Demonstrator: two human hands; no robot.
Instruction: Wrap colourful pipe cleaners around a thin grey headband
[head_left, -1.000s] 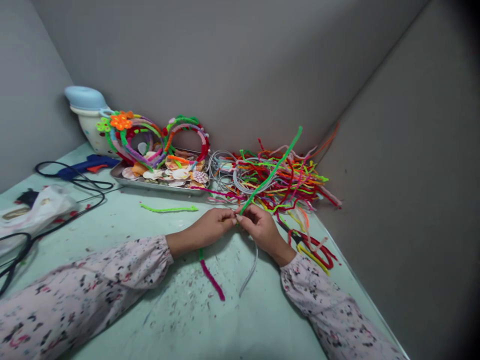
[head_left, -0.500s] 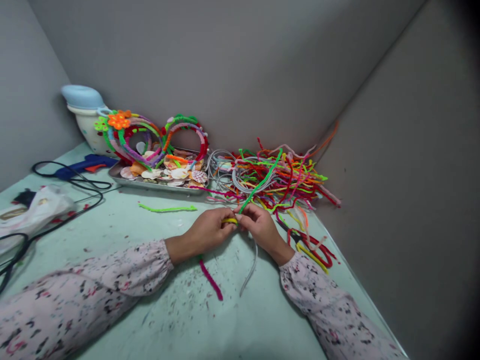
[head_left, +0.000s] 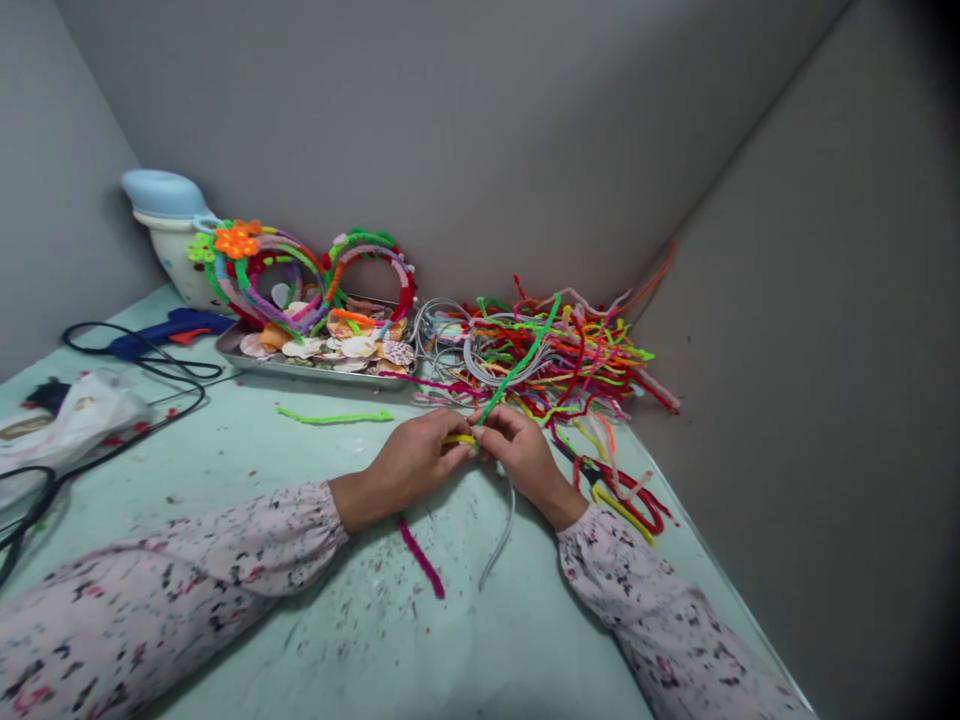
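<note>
My left hand [head_left: 421,450] is closed round a thin headband, whose yellow-wrapped part [head_left: 459,439] shows between the fingers. A magenta fuzzy end [head_left: 421,558] of the band sticks out below this hand, and a bare grey end [head_left: 501,540] curves down beside my right hand. My right hand [head_left: 514,452] pinches a green pipe cleaner [head_left: 525,362] against the band, right at the left fingertips. The green stem's long free part slants up to the right. The fingers hide where the green stem meets the band.
A light-green pipe cleaner [head_left: 334,416] lies ahead. Behind are a metal tray [head_left: 315,374] with shells and wrapped headbands [head_left: 274,243], grey bands [head_left: 480,372] and a pipe-cleaner heap [head_left: 592,350]. Scissors [head_left: 626,512] lie right; a blue glue gun [head_left: 172,325], black cord [head_left: 199,395] and plastic bag [head_left: 97,415] left.
The free tip of the green pipe cleaner has tilted slightly left. Both hands stay almost in the same place with the same grip.
</note>
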